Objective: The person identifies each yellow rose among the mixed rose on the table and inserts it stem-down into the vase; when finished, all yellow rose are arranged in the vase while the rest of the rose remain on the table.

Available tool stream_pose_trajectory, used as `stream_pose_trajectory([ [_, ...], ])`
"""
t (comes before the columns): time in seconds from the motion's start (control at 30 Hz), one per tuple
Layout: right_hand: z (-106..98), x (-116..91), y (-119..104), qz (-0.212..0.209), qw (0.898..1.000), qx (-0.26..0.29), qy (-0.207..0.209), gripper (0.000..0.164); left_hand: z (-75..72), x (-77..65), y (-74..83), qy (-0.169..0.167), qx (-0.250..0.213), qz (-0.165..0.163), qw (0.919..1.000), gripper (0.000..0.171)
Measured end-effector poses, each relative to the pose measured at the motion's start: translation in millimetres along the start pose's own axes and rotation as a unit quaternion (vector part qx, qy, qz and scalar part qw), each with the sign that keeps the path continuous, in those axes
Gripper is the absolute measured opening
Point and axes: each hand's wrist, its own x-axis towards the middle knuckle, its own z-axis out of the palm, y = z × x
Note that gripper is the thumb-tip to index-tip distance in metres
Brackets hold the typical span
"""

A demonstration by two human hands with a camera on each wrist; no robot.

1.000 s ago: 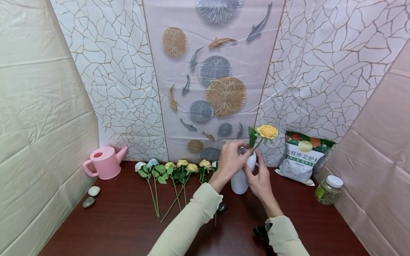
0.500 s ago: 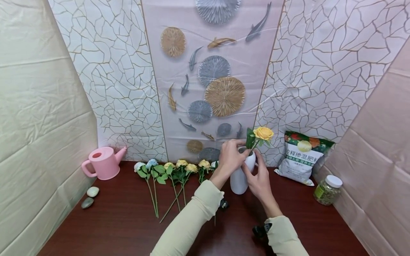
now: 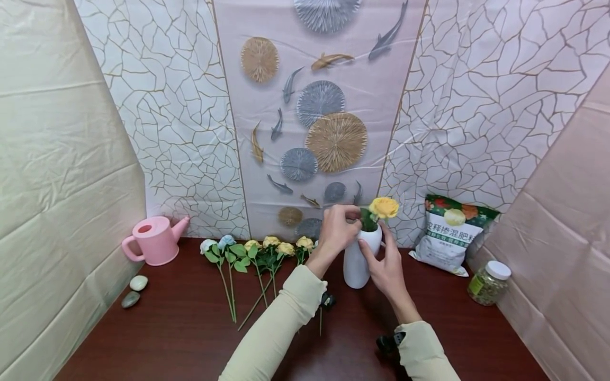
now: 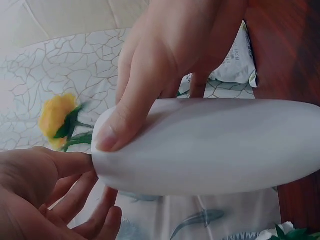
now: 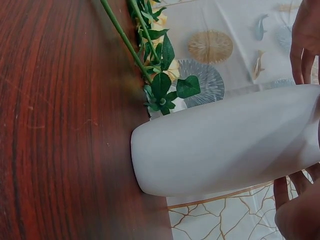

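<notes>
A white vase stands upright on the table, its handle partly showing at the right. My right hand grips the vase near its top, thumb on the front and fingers round the far side. Out of the mouth rises a yellow rose with green leaves low at the rim. My left hand is at the left of the rim, close to those leaves. In the left wrist view its thumb side touches the rim and the other fingers lie loosely below. The stem inside the vase is hidden.
Several yellow, blue and white roses lie left of the vase. A pink watering can and two stones are at the far left. At the right are a fertilizer bag and a lidded jar.
The yellow rose has moved down and left, its leaves now at the vase mouth. My left hand has shifted slightly left, away from the stem. My right hand keeps its grip on the vase.
</notes>
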Motion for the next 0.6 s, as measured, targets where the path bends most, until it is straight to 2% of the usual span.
stream_pose_trajectory([
  [0.13,2,0,0,-0.004,1.000,0.004,0.001,0.074,-10.9,-3.0,-9.6,0.000,-0.028,0.009,0.9996,0.019],
  [0.27,4,0,1,-0.004,1.000,0.007,0.001,0.075,-23.6,-9.5,-27.5,0.003,-0.048,0.016,0.9987,0.015],
  [0.4,4,0,1,-0.002,1.000,0.011,0.002,0.076,-35.7,-21.8,-53.4,0.005,-0.038,0.012,0.9992,0.014],
  [0.6,2,0,2,0.003,1.000,0.016,0.004,0.076,-44.1,-51.4,-100.0,-0.027,-0.030,-0.028,0.9988,0.014],
])
